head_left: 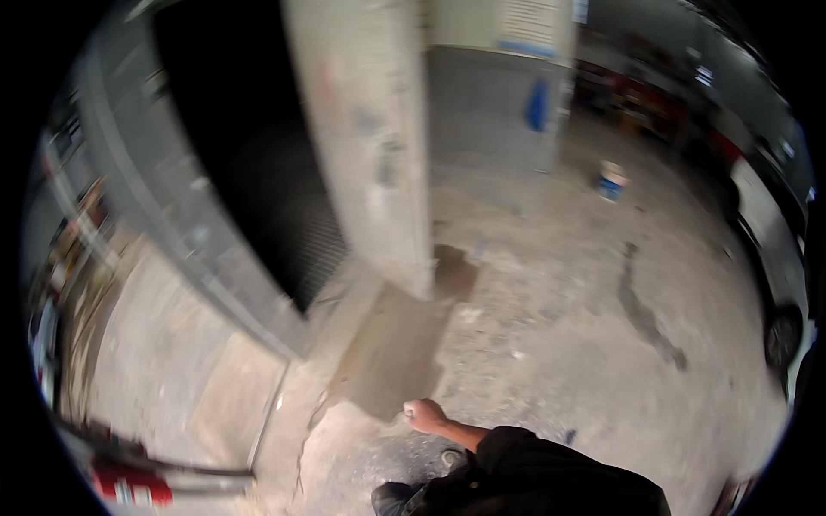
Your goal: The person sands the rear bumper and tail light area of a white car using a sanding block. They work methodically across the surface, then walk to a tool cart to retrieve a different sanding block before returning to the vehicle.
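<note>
My right hand [423,415] reaches forward from a dark sleeve [551,469] at the lower edge, held over the concrete floor [533,344]. Its fingers are curled closed; a small pale spot shows at them, but what they hold, if anything, is too small and blurred to tell. Nearest to the hand is a damp, darker patch [391,344] on the floor. My left hand is out of view. Below the right hand, a shoe [451,458] and a dark trouser leg [394,497] show.
Ahead stands a pale pillar [370,129] beside a dark doorway [249,129] with a grey frame [185,198]. A white-and-blue bucket [612,182] is at the far right, a white car [774,232] at the right edge. Something red [129,483] lies lower left.
</note>
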The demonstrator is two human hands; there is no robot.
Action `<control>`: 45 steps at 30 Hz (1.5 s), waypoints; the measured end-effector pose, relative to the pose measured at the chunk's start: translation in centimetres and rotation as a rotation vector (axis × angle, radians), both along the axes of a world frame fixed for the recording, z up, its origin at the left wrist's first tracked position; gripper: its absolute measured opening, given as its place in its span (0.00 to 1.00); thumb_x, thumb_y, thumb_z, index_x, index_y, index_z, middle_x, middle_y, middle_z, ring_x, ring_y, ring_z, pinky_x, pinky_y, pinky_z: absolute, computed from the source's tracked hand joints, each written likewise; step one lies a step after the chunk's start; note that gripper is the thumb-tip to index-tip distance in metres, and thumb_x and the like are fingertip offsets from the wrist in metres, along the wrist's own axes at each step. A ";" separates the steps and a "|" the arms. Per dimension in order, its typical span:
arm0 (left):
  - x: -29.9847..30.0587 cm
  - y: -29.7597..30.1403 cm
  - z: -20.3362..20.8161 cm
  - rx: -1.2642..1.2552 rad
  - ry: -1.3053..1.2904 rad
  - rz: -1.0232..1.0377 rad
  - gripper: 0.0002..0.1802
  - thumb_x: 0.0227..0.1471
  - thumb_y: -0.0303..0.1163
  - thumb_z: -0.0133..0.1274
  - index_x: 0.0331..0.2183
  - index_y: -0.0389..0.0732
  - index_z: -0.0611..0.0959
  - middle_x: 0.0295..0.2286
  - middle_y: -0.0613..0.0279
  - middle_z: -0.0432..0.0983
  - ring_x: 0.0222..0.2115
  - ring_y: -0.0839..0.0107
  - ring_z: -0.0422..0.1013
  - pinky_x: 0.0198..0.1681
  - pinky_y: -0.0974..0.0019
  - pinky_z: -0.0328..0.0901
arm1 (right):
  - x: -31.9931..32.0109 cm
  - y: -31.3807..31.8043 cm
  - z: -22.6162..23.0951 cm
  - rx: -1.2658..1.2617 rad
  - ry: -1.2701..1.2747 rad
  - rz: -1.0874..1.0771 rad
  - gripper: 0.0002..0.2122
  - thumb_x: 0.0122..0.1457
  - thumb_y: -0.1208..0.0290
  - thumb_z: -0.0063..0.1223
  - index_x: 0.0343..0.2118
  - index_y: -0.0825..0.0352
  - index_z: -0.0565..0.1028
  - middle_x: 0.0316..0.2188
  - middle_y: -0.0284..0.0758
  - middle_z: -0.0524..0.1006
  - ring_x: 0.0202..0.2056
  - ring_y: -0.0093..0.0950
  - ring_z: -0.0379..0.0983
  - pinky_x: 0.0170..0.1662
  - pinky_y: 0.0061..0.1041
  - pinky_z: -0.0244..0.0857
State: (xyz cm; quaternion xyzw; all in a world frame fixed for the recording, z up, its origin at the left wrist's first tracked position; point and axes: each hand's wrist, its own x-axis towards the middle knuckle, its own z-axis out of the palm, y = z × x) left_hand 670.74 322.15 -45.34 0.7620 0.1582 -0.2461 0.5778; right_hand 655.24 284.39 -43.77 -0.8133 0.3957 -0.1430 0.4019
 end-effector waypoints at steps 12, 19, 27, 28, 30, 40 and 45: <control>22.2 27.5 -9.7 0.194 0.579 1.058 0.34 0.59 0.49 0.52 0.63 0.52 0.64 0.58 0.55 0.66 0.53 0.54 0.72 0.46 0.43 0.69 | 49.5 -2.4 -2.8 0.301 -0.162 0.021 0.14 0.42 0.78 0.60 0.14 0.66 0.61 0.12 0.25 0.59 0.19 0.18 0.55 0.23 0.28 0.54; 58.8 11.5 -1.8 0.387 -0.187 0.063 0.29 0.50 0.34 0.66 0.51 0.36 0.74 0.48 0.48 0.76 0.39 0.58 0.80 0.43 0.58 0.74 | 75.1 -3.1 -6.8 0.630 -0.100 -0.188 0.14 0.43 0.82 0.57 0.14 0.63 0.61 0.13 0.24 0.58 0.15 0.19 0.53 0.18 0.28 0.46; 94.7 5.6 -4.4 0.402 -0.144 0.050 0.28 0.52 0.43 0.66 0.49 0.36 0.79 0.45 0.51 0.80 0.40 0.61 0.81 0.46 0.60 0.73 | 100.2 -8.8 -24.6 0.298 0.155 -0.349 0.08 0.39 0.83 0.51 0.14 0.66 0.63 0.14 0.29 0.62 0.18 0.24 0.58 0.22 0.33 0.53; 98.2 6.5 -4.7 0.431 -0.111 0.114 0.28 0.52 0.44 0.66 0.49 0.36 0.79 0.45 0.51 0.81 0.40 0.61 0.81 0.47 0.60 0.72 | 105.9 -8.9 -23.7 0.270 0.198 -0.344 0.08 0.38 0.83 0.51 0.14 0.66 0.64 0.14 0.29 0.62 0.18 0.25 0.59 0.22 0.33 0.53; 101.3 9.6 -4.0 0.519 0.038 0.192 0.29 0.51 0.46 0.66 0.48 0.37 0.80 0.44 0.51 0.82 0.42 0.59 0.81 0.48 0.58 0.72 | 115.5 -9.3 -21.4 0.232 0.269 -0.304 0.08 0.38 0.83 0.52 0.15 0.67 0.64 0.14 0.29 0.62 0.18 0.25 0.59 0.22 0.33 0.54; 124.5 21.9 -8.4 0.587 0.210 1.109 0.26 0.45 0.44 0.68 0.42 0.37 0.82 0.38 0.50 0.84 0.42 0.53 0.79 0.47 0.56 0.72 | 179.4 -4.8 -13.5 0.195 0.163 0.103 0.07 0.39 0.81 0.53 0.17 0.66 0.65 0.13 0.30 0.63 0.15 0.29 0.60 0.20 0.34 0.57; 138.2 27.0 -8.6 0.647 0.537 1.172 0.28 0.42 0.41 0.67 0.43 0.35 0.82 0.38 0.45 0.82 0.43 0.52 0.79 0.50 0.54 0.71 | 203.6 4.9 -5.7 0.301 0.144 0.323 0.15 0.52 0.70 0.56 0.16 0.59 0.60 0.13 0.25 0.57 0.12 0.24 0.54 0.15 0.30 0.49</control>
